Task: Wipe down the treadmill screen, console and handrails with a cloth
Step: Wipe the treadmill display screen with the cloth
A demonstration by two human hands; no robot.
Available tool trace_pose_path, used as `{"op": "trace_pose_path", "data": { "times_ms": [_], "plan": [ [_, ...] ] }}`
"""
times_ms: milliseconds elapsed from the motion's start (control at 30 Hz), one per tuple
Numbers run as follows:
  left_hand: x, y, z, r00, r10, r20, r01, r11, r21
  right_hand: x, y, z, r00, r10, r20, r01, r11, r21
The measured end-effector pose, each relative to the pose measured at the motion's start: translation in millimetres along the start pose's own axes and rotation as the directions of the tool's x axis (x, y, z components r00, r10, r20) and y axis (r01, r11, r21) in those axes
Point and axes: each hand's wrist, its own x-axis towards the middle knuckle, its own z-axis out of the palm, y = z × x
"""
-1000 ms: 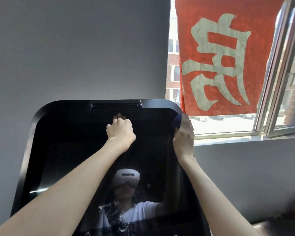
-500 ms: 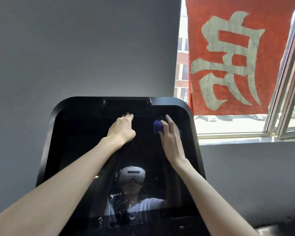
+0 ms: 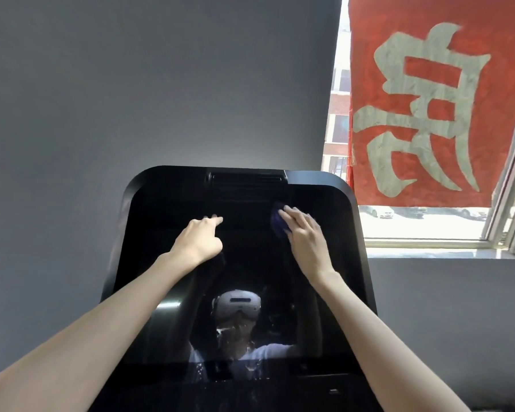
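The treadmill screen (image 3: 238, 292) is a large glossy black panel tilted up in front of me, with a ribbed vent (image 3: 246, 181) at its top edge. My right hand (image 3: 305, 236) lies flat with straight, spread fingers and presses a dark blue cloth (image 3: 276, 221) against the upper right of the screen, just below the vent's right end. My left hand (image 3: 198, 240) is on the upper middle of the screen, its fingers partly curled and its fingertips touching the glass, holding nothing. Console and handrails are out of view.
A grey wall (image 3: 161, 84) stands behind the screen. To the right a window (image 3: 428, 227) with an open sash carries a red banner (image 3: 428, 114) with a pale character. The sill (image 3: 428, 251) runs level with my right hand.
My right hand has carried the cloth from the screen's top right corner leftward to below the vent. My left hand has slipped down from the vent edge. The view has shifted.
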Motion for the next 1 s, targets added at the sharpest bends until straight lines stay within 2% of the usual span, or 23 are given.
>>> {"op": "trace_pose_path", "data": {
  "times_ms": [33,67,133,167,200,233,300,400,433,533,567,600,733,867,1000],
  "plan": [
    [-1,-2,0,1.0,-0.005,0.004,0.005,1.0,0.005,-1,11,-4,0.996,0.088,-0.006,-0.088,0.996,-0.023],
    [-2,-6,-1,1.0,-0.012,-0.001,0.012,1.0,0.006,1,18,-5,0.969,0.243,-0.031,-0.244,0.97,-0.008],
    [-3,-13,-5,0.999,-0.027,-0.03,0.027,1.0,-0.008,10,12,-1,0.84,0.532,-0.111,-0.527,0.847,0.07],
    [-3,-17,-7,0.998,-0.037,-0.05,0.036,0.999,-0.019,15,-1,5,0.799,0.588,-0.126,-0.58,0.809,0.094],
    [-4,-20,-8,0.996,-0.05,-0.071,0.048,0.998,-0.031,19,-17,12,0.806,0.579,-0.127,-0.57,0.816,0.098],
    [-4,-23,-9,0.994,-0.064,-0.089,0.061,0.997,-0.04,20,-33,20,0.85,0.514,-0.113,-0.507,0.857,0.086],
    [-5,-25,-9,0.99,-0.089,-0.105,0.085,0.996,-0.039,14,-54,30,0.948,0.31,-0.065,-0.307,0.95,0.055],
    [-11,-27,-5,0.991,-0.097,-0.092,0.096,0.995,-0.021,5,-47,25,0.996,0.091,-0.015,-0.09,0.995,0.033],
    [-14,-29,-4,0.993,-0.078,-0.091,0.078,0.997,-0.007,4,-41,22,0.994,0.106,-0.02,-0.106,0.994,0.008],
    [-18,-38,-7,0.99,-0.032,-0.137,0.038,0.999,0.037,12,-47,24,0.926,0.366,-0.092,-0.366,0.93,0.02],
    [-19,-42,-10,0.988,-0.036,-0.149,0.042,0.999,0.035,16,-59,29,0.907,0.412,-0.092,-0.411,0.911,0.027],
    [-19,-45,-12,0.987,-0.045,-0.156,0.05,0.998,0.03,20,-73,34,0.913,0.4,-0.084,-0.398,0.917,0.034],
    [-20,-53,-25,0.98,-0.083,-0.18,0.087,0.996,0.01,29,-123,48,0.979,0.205,-0.01,-0.203,0.974,0.101],
    [-22,-58,-34,0.97,-0.168,-0.175,0.181,0.982,0.058,37,-154,62,0.993,0.098,0.068,-0.109,0.977,0.184],
    [-26,-66,-40,0.948,-0.204,-0.246,0.231,0.969,0.09,45,-171,72,0.989,-0.05,0.139,0.015,0.969,0.247]
  ]
}}
